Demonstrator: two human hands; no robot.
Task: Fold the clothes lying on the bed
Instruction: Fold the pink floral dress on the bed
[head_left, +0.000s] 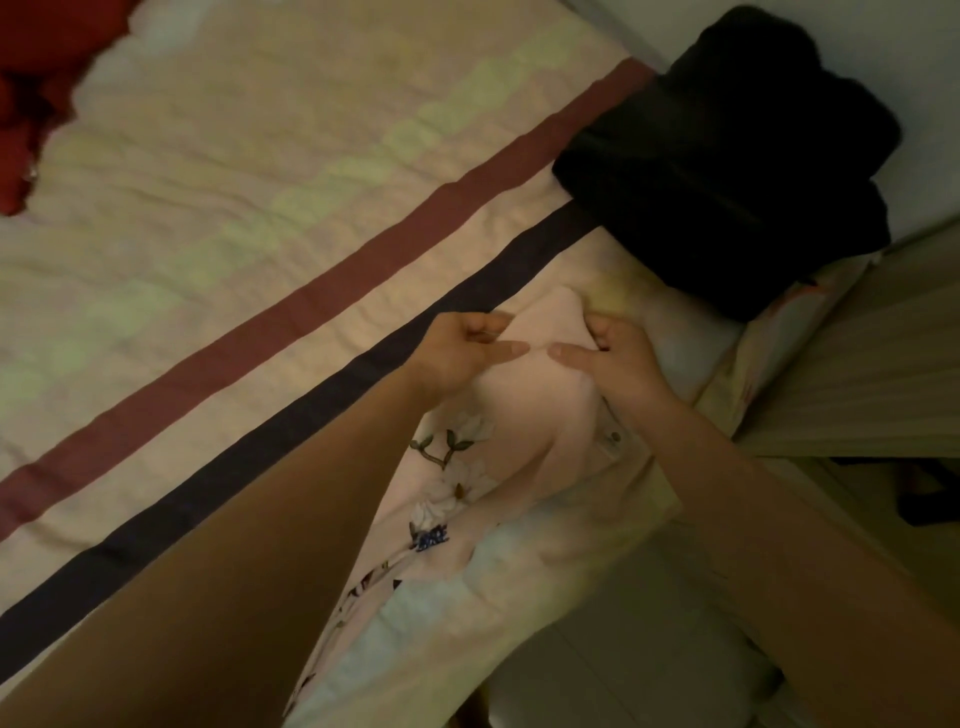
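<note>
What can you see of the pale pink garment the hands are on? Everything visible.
The pale pink garment is soft, thin-looking cloth, plain pink at its far end and printed with white flowers and green stems nearer the camera. It lies partly folded and wrinkled near the edge of the bed, just this side of the dark stripe. The left hand and right hand grip its far end with curled fingers, thumbs on top. A small button-like dot shows at its right edge.

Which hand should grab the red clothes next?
Probably the left hand. The red clothes lie at the far left of the bed, on that hand's side. The right hand is over by the black pile. Both hands have a grip on the pink garment now.
</note>
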